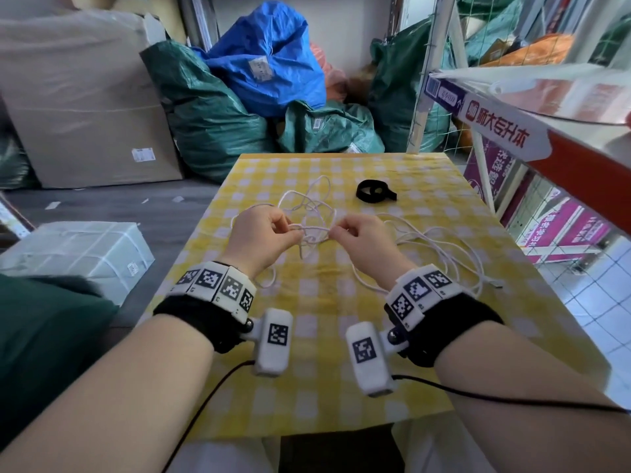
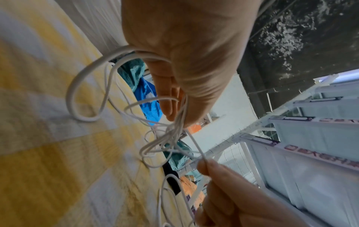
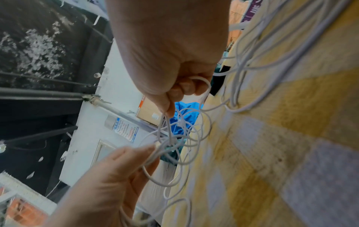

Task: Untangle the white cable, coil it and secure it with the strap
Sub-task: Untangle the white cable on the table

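Observation:
A thin white cable (image 1: 312,230) lies in a tangle on the yellow checked tablecloth (image 1: 341,302), with long loops (image 1: 444,247) trailing to the right. Both hands hold the knotted part just above the cloth. My left hand (image 1: 292,232) pinches strands on the left side of the knot (image 2: 170,135), and more loops hang under its palm. My right hand (image 1: 338,230) pinches strands on the right side (image 3: 169,122), a loop running round its curled fingers. The black strap (image 1: 374,192) lies curled on the cloth beyond the right hand, untouched; the left wrist view also shows the strap (image 2: 172,181).
Blue (image 1: 269,59) and green sacks (image 1: 211,114) and a big cardboard box (image 1: 85,107) are piled behind the table. A metal shelf with red signage (image 1: 512,131) stands close on the right. A wrapped white parcel (image 1: 78,257) lies on the floor at left.

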Motion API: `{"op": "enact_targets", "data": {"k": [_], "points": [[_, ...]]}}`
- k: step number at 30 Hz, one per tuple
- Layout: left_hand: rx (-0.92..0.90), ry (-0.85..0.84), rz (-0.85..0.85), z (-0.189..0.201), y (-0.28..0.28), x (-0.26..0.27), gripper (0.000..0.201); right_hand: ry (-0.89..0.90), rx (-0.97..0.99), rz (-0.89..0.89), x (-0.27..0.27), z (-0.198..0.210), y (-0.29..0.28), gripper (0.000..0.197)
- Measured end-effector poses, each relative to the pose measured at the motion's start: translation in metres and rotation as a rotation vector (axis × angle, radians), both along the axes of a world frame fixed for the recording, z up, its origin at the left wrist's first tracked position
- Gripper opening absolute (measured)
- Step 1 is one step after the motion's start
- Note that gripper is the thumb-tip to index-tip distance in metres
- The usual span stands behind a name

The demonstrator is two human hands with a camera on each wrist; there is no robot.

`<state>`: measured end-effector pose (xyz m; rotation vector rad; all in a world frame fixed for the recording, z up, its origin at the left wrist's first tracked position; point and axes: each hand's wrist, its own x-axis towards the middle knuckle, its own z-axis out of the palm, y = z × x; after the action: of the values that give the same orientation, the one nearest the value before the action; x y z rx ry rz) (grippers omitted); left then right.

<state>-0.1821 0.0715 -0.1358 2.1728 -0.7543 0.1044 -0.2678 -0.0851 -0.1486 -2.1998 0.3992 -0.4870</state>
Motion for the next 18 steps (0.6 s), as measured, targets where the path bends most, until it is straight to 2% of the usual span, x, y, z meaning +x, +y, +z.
{"op": "enact_targets", "data": {"k": [4, 8, 11, 15, 18], "points": [[0.079, -0.061, 0.033, -0.005, 0.011, 0.000, 0.033, -0.016, 0.169, -0.046, -0.009, -0.005, -0.005, 0.022], [0.150, -0.204, 0.076, -0.008, 0.017, 0.002, 0.021, -0.041, 0.224, -0.043, -0.015, -0.004, -0.003, 0.023], [0.136, -0.265, 0.177, -0.008, 0.023, 0.013, 0.020, -0.073, 0.313, -0.104, -0.019, 0.000, -0.006, 0.024], [0.099, -0.228, 0.406, -0.004, 0.044, 0.032, 0.021, -0.155, 0.452, -0.225, -0.027, 0.010, -0.025, 0.022], [0.210, -0.108, 0.436, -0.002, 0.052, 0.040, 0.024, -0.180, 0.504, -0.240, -0.028, 0.010, -0.031, 0.023]]}}
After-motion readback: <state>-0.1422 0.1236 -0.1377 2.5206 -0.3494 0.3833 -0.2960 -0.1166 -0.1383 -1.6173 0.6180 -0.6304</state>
